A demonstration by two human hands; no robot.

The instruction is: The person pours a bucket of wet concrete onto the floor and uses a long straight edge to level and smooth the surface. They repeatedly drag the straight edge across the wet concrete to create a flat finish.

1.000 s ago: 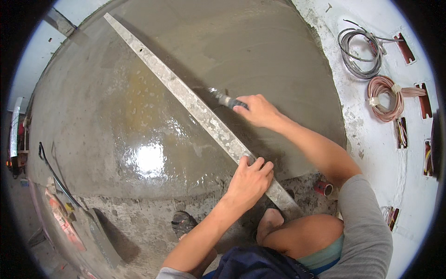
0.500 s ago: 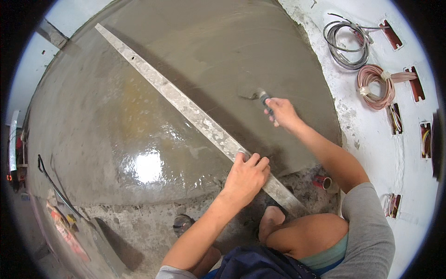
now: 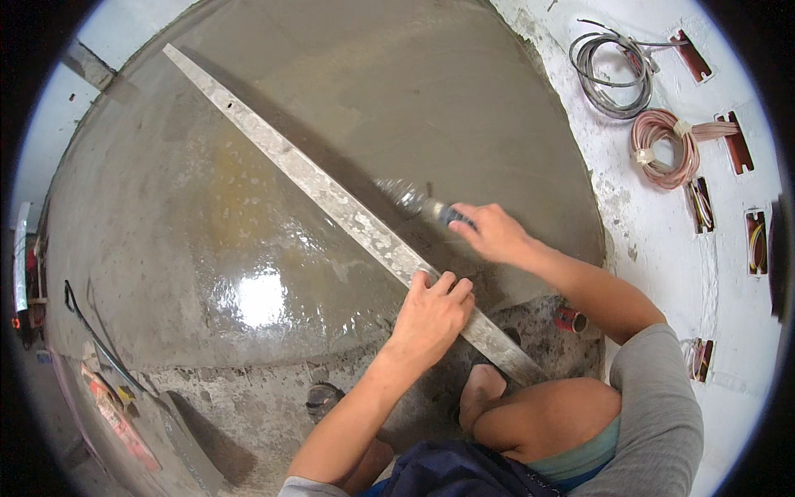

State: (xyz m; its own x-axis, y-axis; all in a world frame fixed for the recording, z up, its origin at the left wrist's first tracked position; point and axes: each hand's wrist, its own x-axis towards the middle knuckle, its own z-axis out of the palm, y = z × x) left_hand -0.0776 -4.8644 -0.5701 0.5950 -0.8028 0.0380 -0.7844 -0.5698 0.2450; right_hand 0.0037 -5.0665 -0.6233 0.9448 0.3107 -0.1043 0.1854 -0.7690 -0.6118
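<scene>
A long metal straightedge (image 3: 315, 178) lies diagonally over smooth wet cement (image 3: 472, 108), its near end by my bent leg. My left hand (image 3: 432, 319) is closed over its near part, fingers hooked over the upper edge. Just right of the bar, my right hand (image 3: 490, 234) grips the dark handle of a trowel (image 3: 451, 217). Its shiny blade is smeared by motion and points left toward the bar, over the cement; whether it touches the surface, I cannot tell.
A red can (image 3: 570, 320) stands by the cement's near edge. On the white wall at right hang a grey-black cable coil (image 3: 617, 79) and a pink cable coil (image 3: 662, 149) beside open socket boxes (image 3: 739, 147). A black-handled flat grey tool (image 3: 186, 439) lies at lower left.
My right hand has swung the trowel left and toward me, so its blade is closer to the straightedge. My left hand and the straightedge hold nearly the same place.
</scene>
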